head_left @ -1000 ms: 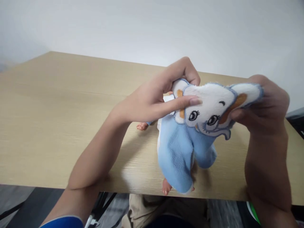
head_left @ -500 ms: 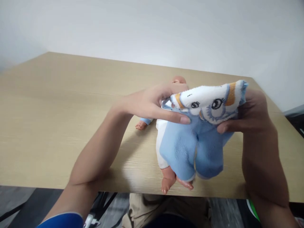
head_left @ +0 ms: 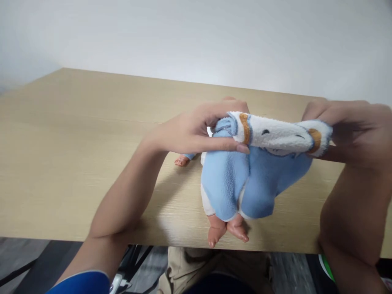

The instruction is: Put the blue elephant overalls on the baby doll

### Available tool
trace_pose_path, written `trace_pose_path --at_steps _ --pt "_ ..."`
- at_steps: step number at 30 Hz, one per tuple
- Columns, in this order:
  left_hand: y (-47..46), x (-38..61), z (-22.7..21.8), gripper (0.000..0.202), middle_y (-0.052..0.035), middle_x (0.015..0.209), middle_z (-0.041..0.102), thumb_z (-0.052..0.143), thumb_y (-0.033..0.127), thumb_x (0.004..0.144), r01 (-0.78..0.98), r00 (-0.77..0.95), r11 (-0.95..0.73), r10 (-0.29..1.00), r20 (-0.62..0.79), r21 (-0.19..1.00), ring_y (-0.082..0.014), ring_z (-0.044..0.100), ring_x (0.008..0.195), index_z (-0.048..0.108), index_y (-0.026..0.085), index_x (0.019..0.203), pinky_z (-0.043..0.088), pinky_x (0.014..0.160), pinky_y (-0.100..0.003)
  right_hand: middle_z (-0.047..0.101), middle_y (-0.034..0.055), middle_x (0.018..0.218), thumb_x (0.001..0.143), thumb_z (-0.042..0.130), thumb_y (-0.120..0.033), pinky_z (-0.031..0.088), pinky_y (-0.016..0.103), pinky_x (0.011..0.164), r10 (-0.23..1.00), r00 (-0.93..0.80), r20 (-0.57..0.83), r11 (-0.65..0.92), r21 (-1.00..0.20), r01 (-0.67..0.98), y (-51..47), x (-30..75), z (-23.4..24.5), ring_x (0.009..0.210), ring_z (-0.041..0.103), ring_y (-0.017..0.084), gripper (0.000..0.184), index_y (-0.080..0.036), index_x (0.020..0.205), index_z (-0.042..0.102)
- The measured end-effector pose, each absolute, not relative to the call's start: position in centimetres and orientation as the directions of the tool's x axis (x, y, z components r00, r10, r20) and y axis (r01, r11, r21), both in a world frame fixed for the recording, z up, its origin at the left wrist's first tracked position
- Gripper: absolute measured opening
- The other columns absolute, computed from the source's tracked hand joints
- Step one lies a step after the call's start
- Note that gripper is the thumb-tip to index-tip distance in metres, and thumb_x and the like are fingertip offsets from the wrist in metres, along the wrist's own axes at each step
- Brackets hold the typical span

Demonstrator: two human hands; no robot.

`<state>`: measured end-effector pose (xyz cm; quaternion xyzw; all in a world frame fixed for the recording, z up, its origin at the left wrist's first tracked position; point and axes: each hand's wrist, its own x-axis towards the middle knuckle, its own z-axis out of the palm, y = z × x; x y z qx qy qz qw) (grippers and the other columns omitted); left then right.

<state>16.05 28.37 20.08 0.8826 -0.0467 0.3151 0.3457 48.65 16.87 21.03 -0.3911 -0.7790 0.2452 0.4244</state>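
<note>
Blue fleece pants (head_left: 225, 179) held up above the table (head_left: 76, 163), over a doll (head_left: 217, 232); contact w/ doll: can't tell. White waistband (head_left: 277, 134) w/ 2 orange patches, long axis L–R btwn hands; pant legs hang twd near edge. L hand (head_left: 191, 132), nearer doll, pinches L end, thumb in front; R hand (head_left: 358, 132) closed on R end, fingertips partly hidden. Count: 1 pants, 2 pant legs, 1 doll (2 feet (head_left: 238, 228), 1 doll hand (head_left: 181, 160) showing), 1 table.

elephant face (head_left: 277, 134): folded over, eyes now hidden | right hand (head_left: 357, 132): moved outward
</note>
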Motion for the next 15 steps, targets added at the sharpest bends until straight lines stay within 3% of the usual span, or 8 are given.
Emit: trace_pose_path --at_steps 3,7,10,13,15 --pt "28.3 16.1 20.0 0.018 -0.0002 0.090 0.068 0.088 0.025 0.100 -0.344 0.775 -0.759 0.103 0.624 0.553 -0.0169 0.068 0.090 0.071 0.021 0.097 0.055 0.082 -0.031 0.074 0.0047 0.086 0.083 0.101 -0.022 0.052 0.044 0.066 0.742 -0.426 0.517 0.670 -0.587 0.455 16.6 48.7 21.8 0.078 0.066 0.026 0.025 -0.033 0.100 0.087" --pt "28.4 16.5 19.2 0.021 0.0012 0.095 0.070 0.092 0.022 0.097 -0.422 0.711 -0.744 0.083 0.699 0.518 -0.0124 0.067 0.086 0.072 0.021 0.104 0.054 0.078 -0.025 0.080 0.0065 0.103 0.083 0.102 -0.036 0.060 0.044 0.073 0.774 -0.534 0.340 0.624 -0.554 0.551 17.2 47.5 22.3 0.091 0.074 0.030 0.033 -0.031 0.110 0.083" --pt "28.2 16.7 18.8 0.019 -0.0005 0.099 0.074 0.091 0.031 0.099 -0.423 0.675 -0.734 0.136 0.725 0.532 -0.0161 0.072 0.091 0.076 0.025 0.107 0.057 0.082 -0.028 0.083 0.0027 0.100 0.089 0.097 -0.034 0.063 0.037 0.073 0.719 -0.655 0.231 0.653 -0.547 0.524 17.7 46.3 22.0 0.085 0.077 0.024 0.029 -0.027 0.113 0.082" --pt "27.9 16.2 18.9 0.019 -0.0011 0.107 0.076 0.088 0.035 0.101 -0.320 0.715 -0.725 0.237 0.657 0.609 -0.0179 0.074 0.094 0.077 0.029 0.114 0.059 0.085 -0.029 0.079 -0.0018 0.086 0.088 0.097 -0.025 0.064 0.037 0.069 0.667 -0.666 0.335 0.704 -0.575 0.416 17.6 46.0 21.6 0.074 0.074 0.022 0.021 -0.030 0.103 0.084" --pt "27.8 15.8 19.4 0.025 -0.0010 0.103 0.075 0.087 0.039 0.102 -0.173 0.809 -0.704 0.297 0.507 0.689 -0.0179 0.072 0.089 0.075 0.028 0.121 0.058 0.077 -0.028 0.078 -0.0011 0.084 0.082 0.103 -0.027 0.066 0.042 0.069 0.676 -0.586 0.447 0.709 -0.612 0.351 17.2 46.3 21.4 0.075 0.075 0.026 0.027 -0.036 0.101 0.087"
